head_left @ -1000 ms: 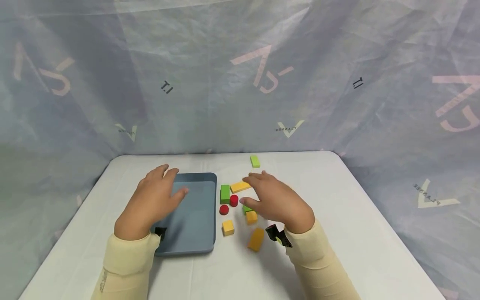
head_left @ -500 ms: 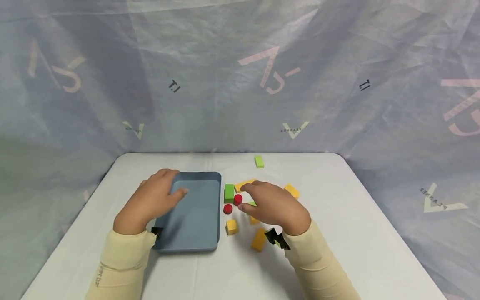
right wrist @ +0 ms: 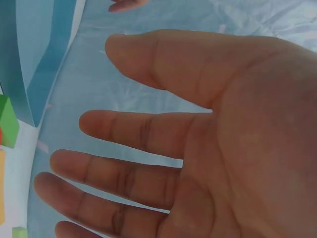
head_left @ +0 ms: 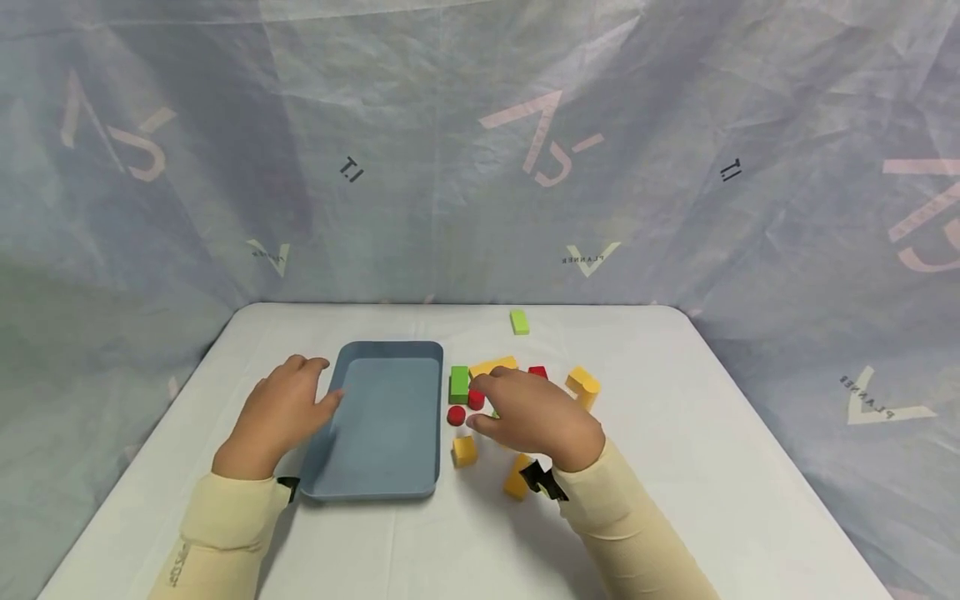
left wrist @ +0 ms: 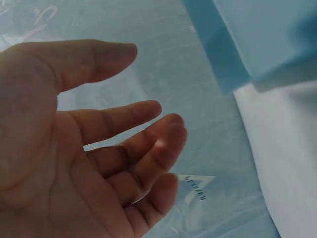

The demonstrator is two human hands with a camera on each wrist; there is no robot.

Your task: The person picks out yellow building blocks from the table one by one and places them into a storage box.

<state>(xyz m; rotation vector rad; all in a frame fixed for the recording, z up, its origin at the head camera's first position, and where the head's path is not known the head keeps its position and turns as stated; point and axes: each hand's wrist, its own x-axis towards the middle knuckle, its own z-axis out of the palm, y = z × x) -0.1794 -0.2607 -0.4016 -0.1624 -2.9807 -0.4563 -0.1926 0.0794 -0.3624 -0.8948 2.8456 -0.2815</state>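
Hovering over the blocks, that's the right hand (head_left: 536,414): fingers straight, thumb well parted from them, palm bare, nothing in its hold. And look where the green rectangular block (head_left: 459,385) lies, just off those fingertips to the left, its long axis running straight away from the person, at a slant to the reach of the fingers. One red cylinder (head_left: 476,402) peeks out right by the index fingertip; whether they touch, I can't tell from here. A red disc (head_left: 456,415) sits just left of the thumb tip, and a yellow cube (head_left: 465,451) is on the person's side of it. Farther left, past the green piece, comes the blue-grey tray (head_left: 386,433). Over there waits the left hand (head_left: 277,412), by the tray's left rim, fingers loosely bent, holding nothing. So the right is clearly nearer the pieces, I'd say, and they lie between it and the tray.
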